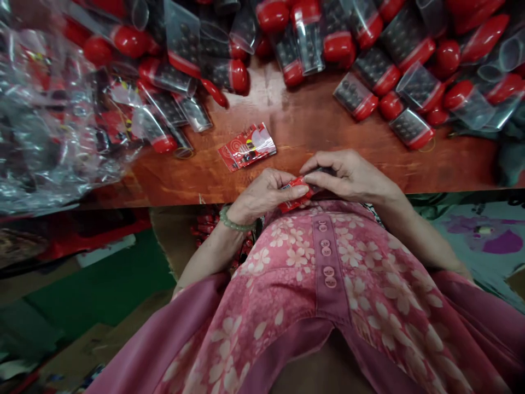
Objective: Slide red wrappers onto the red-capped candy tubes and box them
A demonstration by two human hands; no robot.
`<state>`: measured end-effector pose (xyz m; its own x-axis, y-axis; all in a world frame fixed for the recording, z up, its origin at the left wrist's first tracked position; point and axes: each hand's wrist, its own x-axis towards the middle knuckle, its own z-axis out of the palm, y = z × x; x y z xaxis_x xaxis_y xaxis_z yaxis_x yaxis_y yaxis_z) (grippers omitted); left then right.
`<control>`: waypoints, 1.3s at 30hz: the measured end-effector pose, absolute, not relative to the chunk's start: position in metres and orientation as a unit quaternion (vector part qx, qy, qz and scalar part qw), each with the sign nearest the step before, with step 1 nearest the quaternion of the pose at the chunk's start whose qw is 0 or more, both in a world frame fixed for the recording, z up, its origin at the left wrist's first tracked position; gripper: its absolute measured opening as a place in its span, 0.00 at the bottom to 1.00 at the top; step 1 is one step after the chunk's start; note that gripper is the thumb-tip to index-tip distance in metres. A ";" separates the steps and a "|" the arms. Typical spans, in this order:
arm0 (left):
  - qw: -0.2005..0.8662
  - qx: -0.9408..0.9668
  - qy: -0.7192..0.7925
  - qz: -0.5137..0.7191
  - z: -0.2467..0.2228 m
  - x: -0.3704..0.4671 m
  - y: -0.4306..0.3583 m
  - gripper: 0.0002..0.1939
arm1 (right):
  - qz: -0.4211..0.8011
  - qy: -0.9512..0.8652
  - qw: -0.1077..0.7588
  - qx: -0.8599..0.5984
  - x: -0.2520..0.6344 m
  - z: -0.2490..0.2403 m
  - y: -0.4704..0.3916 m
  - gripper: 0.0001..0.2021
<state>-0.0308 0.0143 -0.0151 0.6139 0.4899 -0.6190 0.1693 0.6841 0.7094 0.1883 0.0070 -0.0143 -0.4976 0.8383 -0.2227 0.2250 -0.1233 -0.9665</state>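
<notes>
Pink flowered blouse (311, 284) below, both my hands at the table edge (172, 189): left hand (266, 191) and right hand (348, 175) pinch one small red packet (293, 191) between fingertips, seemingly mid-packing; next calls for a steady hold. Another red card packet (247, 146) lies just beyond, cased items (369, 60) heaped further back

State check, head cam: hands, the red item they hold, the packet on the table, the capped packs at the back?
left hand: closed on red item
right hand: gripping red item's other end
red item: held between both hands at table edge
red packet: flat on wooden table, untouched
red-capped packs: piled, lying on their sides
</notes>
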 end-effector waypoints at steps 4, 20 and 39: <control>0.806 0.390 0.436 0.084 -0.014 -0.023 0.012 0.26 | 0.620 -0.606 0.254 -0.428 0.195 -0.021 -0.002 0.16; 0.765 0.484 0.423 0.053 -0.007 -0.014 0.017 0.26 | 0.604 -0.641 0.267 -0.391 0.215 -0.024 -0.012 0.16; 0.792 0.427 0.431 0.072 -0.010 -0.001 0.016 0.23 | 0.585 -0.647 0.248 -0.421 0.218 -0.018 -0.010 0.16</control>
<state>-0.0011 0.0163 -0.0100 0.6183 0.4822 -0.6207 0.2534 0.6252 0.7381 0.2179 -0.0099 -0.0184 -0.5231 0.8349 -0.1713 0.2539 -0.0392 -0.9664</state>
